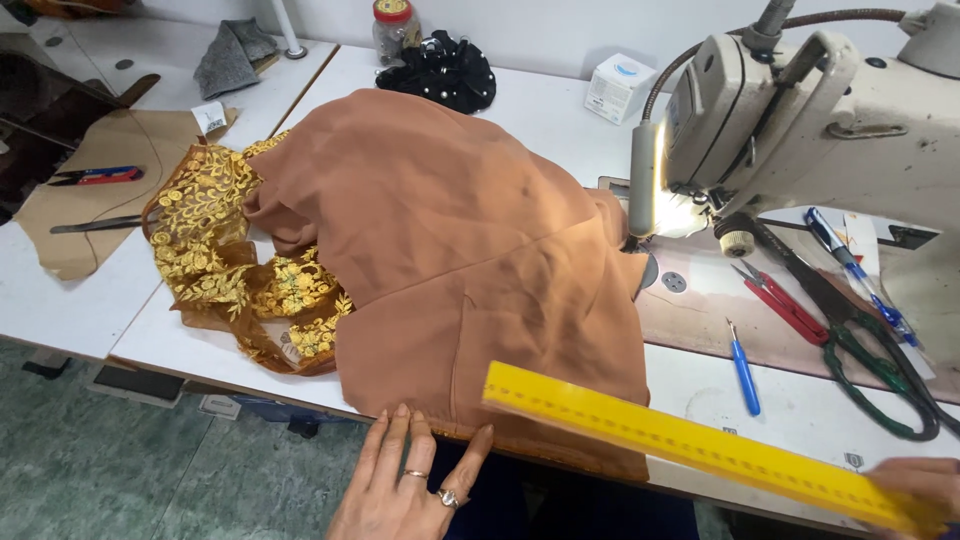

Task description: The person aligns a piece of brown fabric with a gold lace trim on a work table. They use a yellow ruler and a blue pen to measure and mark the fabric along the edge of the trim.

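our left hand (400, 490) lies flat, fingers spread, on the brown fabric (460, 250) at the tabletop (800, 410) edge. our right hand (925, 485) pinches the yellow ruler (680, 440) over the cloth's hem.

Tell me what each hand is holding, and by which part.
The right hand holds the yellow ruler by its near end. The left hand holds nothing; its fingertips rest on the hem of the brown fabric.

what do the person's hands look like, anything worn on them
The left hand is bare, with no sleeve in view, and wears two rings: a plain band on one finger and a ring with a pale stone on the next. Only the edge of the right hand shows at the picture's corner; nothing worn is visible there.
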